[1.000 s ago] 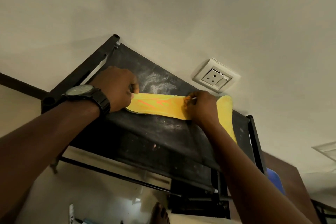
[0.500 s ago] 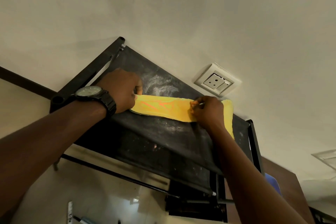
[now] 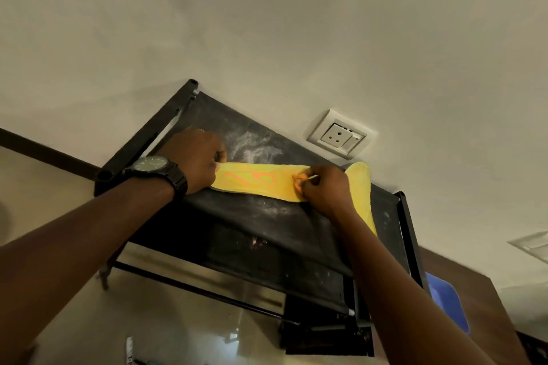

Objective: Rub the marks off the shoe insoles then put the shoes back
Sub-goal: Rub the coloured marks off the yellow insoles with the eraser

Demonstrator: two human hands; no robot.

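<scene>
Your left grip (image 3: pixel 194 158) clenches the yellow insole (image 3: pixel 255 179) by its end, flat on top of the rack (image 3: pixel 267 234), so it cannot slide while your right grip (image 3: pixel 323 190) pinches a small orange rubber (image 3: pixel 299 179) against it.

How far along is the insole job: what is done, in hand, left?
Done: the insole and a second insole lie out on the rack. In hand: the left hand grips the insole's end while the right hand rubs it with a small orange piece. Left: orange marks show mid-insole; no shoes are in view.
</scene>
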